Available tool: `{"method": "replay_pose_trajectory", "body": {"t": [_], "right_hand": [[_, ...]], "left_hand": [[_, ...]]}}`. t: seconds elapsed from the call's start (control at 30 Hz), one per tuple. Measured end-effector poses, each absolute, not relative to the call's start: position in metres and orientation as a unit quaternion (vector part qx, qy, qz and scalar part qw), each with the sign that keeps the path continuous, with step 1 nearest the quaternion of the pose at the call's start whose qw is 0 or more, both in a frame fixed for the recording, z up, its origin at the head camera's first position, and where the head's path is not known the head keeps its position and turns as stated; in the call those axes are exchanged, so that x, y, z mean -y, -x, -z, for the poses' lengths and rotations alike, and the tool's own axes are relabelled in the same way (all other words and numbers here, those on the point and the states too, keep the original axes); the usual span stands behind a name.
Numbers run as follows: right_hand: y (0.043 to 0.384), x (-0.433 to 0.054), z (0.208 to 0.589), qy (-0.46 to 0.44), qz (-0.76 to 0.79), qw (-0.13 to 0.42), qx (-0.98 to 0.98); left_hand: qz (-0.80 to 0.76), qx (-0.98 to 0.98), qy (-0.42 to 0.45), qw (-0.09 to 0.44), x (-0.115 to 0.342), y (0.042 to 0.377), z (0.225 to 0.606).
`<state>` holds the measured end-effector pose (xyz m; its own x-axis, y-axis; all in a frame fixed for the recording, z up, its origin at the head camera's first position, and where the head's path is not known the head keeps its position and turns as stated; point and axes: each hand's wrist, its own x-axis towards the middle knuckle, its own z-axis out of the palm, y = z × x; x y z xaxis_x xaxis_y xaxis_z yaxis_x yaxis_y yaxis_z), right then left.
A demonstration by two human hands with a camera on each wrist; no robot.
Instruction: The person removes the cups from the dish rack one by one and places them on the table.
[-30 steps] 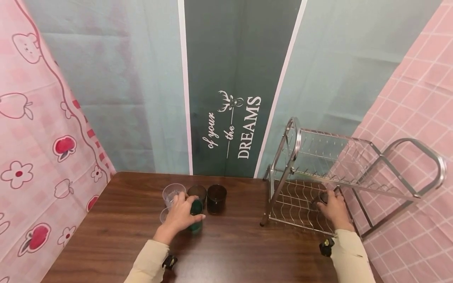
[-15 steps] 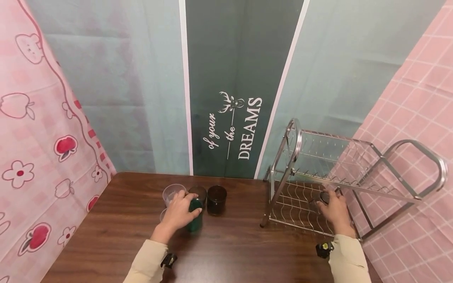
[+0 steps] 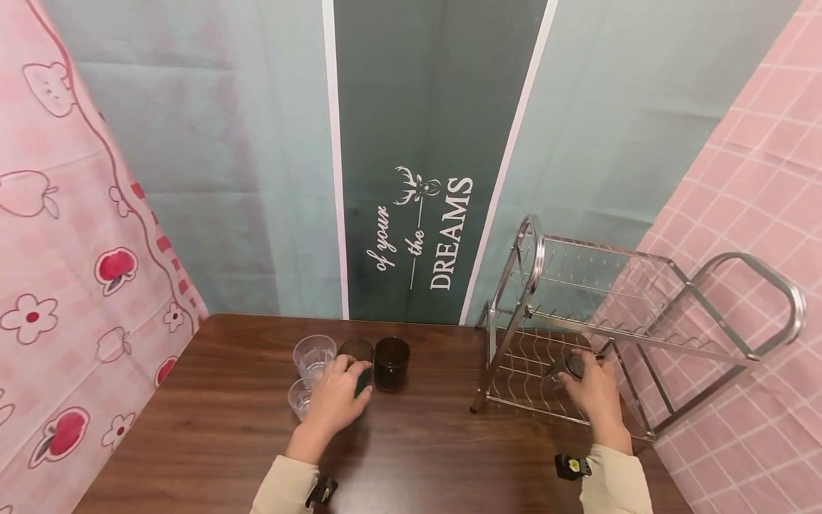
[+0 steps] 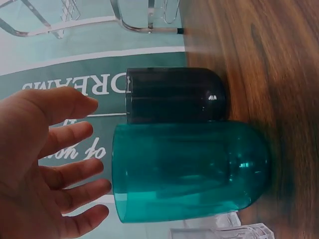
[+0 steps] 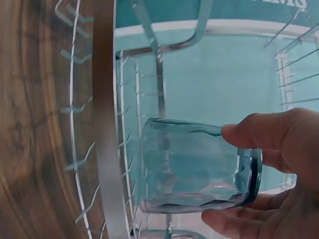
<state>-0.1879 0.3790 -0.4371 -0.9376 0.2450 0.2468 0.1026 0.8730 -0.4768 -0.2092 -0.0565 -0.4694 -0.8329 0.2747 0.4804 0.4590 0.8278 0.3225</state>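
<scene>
My left hand hovers over a green cup, mostly hidden beneath it in the head view. In the left wrist view its fingers are spread beside the cup's rim, with a gap between. A dark cup stands right behind the green one. My right hand grips a see-through glass by its thick end, thumb on one side and fingers on the other. That glass is over the lower tier of the metal dish rack, its other end toward the wires.
Two clear cups stand left of my left hand, and a black cup to its right, beside a brownish one. The two-tier rack fills the table's right side. Curtains hang behind and at both sides.
My right hand has moved left and toward me, bringing the glass along. My left hand has shifted slightly right and now covers more of the green cup; the lower clear cup shows more.
</scene>
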Motion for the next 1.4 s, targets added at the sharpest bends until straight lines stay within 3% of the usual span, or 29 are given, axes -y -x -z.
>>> {"method": "replay_pose_trajectory", "body": {"t": [0.43,0.83,1.4], "right_hand": [[0.167,-0.353,0.427,0.089,-0.242,0.154,0.954],[0.151,-0.334,0.426,0.046,-0.257,0.222,0.94],[0.139,-0.298,0.436,0.031,-0.302,0.269,0.914]], "left_hand": [[0.227,0.915,0.215,0.254,0.037,0.195,0.474],[0.269,0.894,0.235,0.271,0.025,0.196,0.478],[0.374,0.868,0.215,0.248,0.009,0.19,0.486]]}}
